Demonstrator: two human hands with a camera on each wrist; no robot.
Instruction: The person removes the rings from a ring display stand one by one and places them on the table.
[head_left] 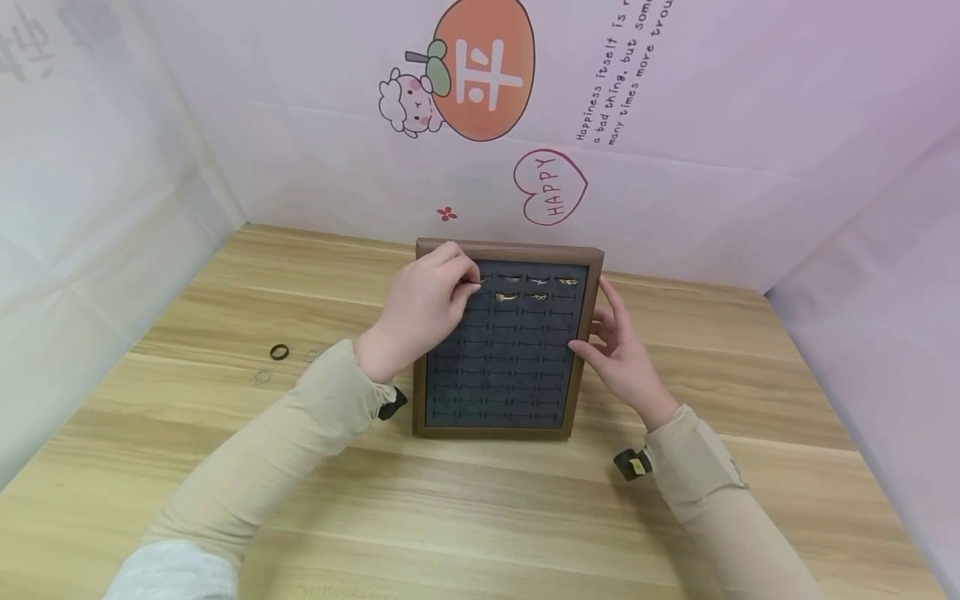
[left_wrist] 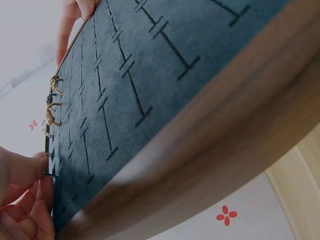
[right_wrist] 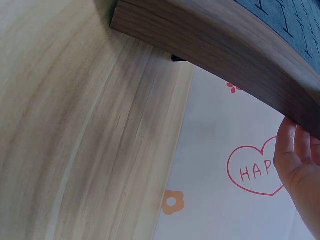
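Centrally on the worktop (head_left: 480, 517) a ring tray (head_left: 507, 429) is seen, wooden frame with a dark grey slotted pad, set just before the pink backdrop (head_left: 675, 192). The left hand (head_left: 423, 308) is laid over the tray's upper left part, fingers curled, with the fingertips (head_left: 471, 283) pinched at a slot in the second row; a small ring seems to be gripped there, but it is too small to be made out surely. In the left wrist view the same fingertips (left_wrist: 42, 165) are seen pressed to the pad edge at a slot, with a few gold rings (left_wrist: 52, 107) standing in slots just beyond. In the head view gold rings (head_left: 536, 287) are seated in the top two rows, to the right of the left hand.

The right hand (head_left: 618, 350) is held against the tray's right frame edge, fingers fairly straight, thumb touching the frame's inner side; the frame is steadied, not clasped round. In the right wrist view the fingers (right_wrist: 292, 150) are seen behind the frame's far edge.

Well apart on the left of the worktop, a dark ring (head_left: 279, 352) and two pale rings (head_left: 262, 376) are lying loose. Beige sleeves are worn on both arms.
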